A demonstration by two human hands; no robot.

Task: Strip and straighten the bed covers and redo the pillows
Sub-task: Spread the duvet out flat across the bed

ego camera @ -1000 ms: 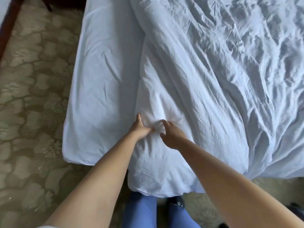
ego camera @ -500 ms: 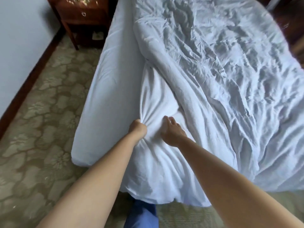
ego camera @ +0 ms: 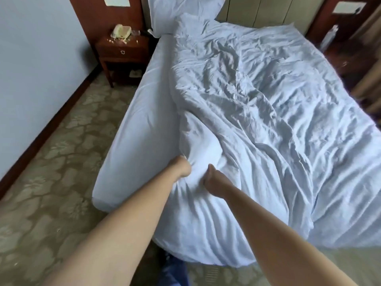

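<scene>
Both hands, left (ego camera: 182, 167) and right (ego camera: 212, 179), have fingers clamped on bunched duvet (ego camera: 257, 124) near the bed's (ego camera: 142, 120) foot; pillows (ego camera: 183, 13) lie at the head.

No legible text, label, brand, number or sign anywhere in view. White paper (ego camera: 118, 1) fixed to the wooden wall panel at upper left: surface reads blank, no lettering resolvable. Pale framed card (ego camera: 349, 7) on the dark panel at upper right: too blurred to read. Telephone (ego camera: 121, 31) on the nightstand (ego camera: 123, 51): no visible markings. Small scraps beside the telephone: too small to tell.
</scene>
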